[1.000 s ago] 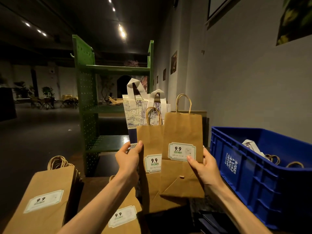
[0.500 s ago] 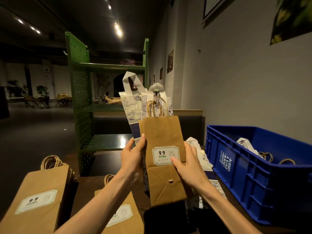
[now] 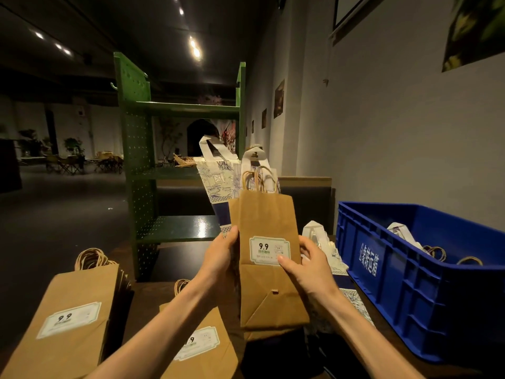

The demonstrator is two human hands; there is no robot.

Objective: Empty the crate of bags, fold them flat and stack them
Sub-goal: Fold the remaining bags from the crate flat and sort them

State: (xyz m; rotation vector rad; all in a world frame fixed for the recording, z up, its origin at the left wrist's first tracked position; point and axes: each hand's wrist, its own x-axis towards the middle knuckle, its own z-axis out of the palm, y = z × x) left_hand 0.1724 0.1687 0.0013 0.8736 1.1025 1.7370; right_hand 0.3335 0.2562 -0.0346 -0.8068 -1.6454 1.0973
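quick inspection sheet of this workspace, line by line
surface: dark table, mostly covered by bags
job's things: blue crate at right with bags inside; flat brown bags held upright; brown stack at left; smaller brown stack in front; patterned white bags upright behind
clutter: nothing seen
grippers: left hand and right hand grip the held bags' sides
cables: nothing seen
surroundings: green shelf, grey wall, dim hall

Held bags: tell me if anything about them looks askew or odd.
Slightly. The brown bags between left hand and right hand are not squared: one edge shows behind the front bag's left side and bottom. The patterned bags behind tilt left.
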